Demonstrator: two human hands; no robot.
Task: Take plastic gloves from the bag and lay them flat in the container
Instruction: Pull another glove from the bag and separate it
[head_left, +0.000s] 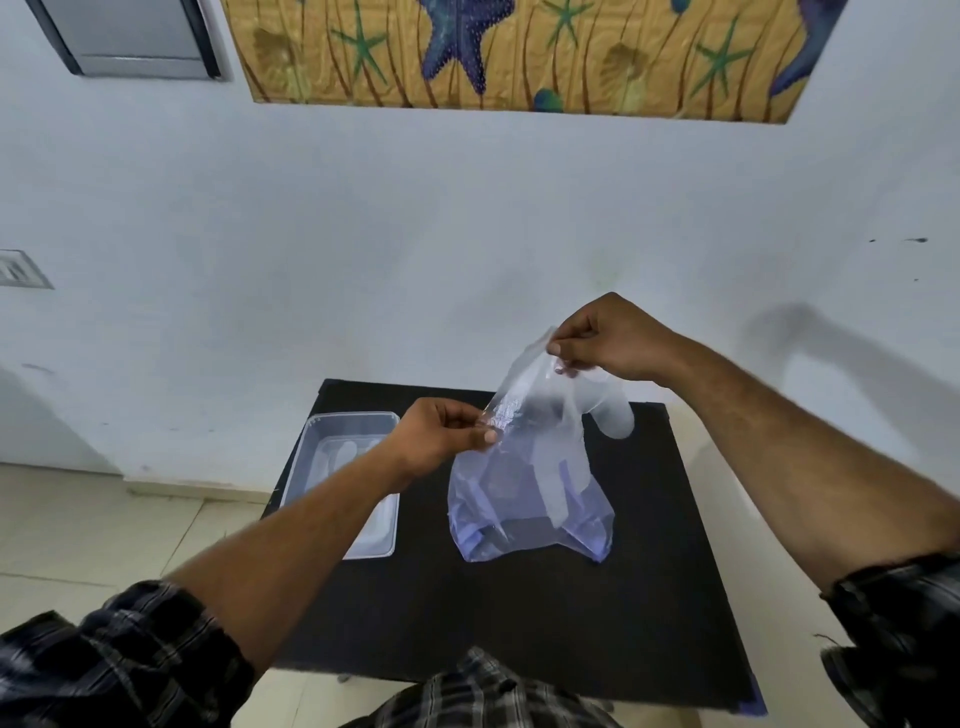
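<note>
A clear, blue-tinted plastic bag (530, 499) stands on the black table (519, 613), its bottom resting on the top. My left hand (441, 436) pinches the near edge of the bag's mouth. My right hand (608, 338) is raised higher and pinches a thin clear plastic glove (613, 410) together with the far edge of the mouth; the glove's fingers hang below the hand, partly inside the bag. A clear rectangular container (322, 452) lies at the table's left, partly hidden by my left forearm, with pale gloves lying inside.
The black table stands against a pale wall. Tiled floor (104, 530) lies to the left of it. A starfish painting (519, 52) hangs above. My checked sleeves fill the lower corners.
</note>
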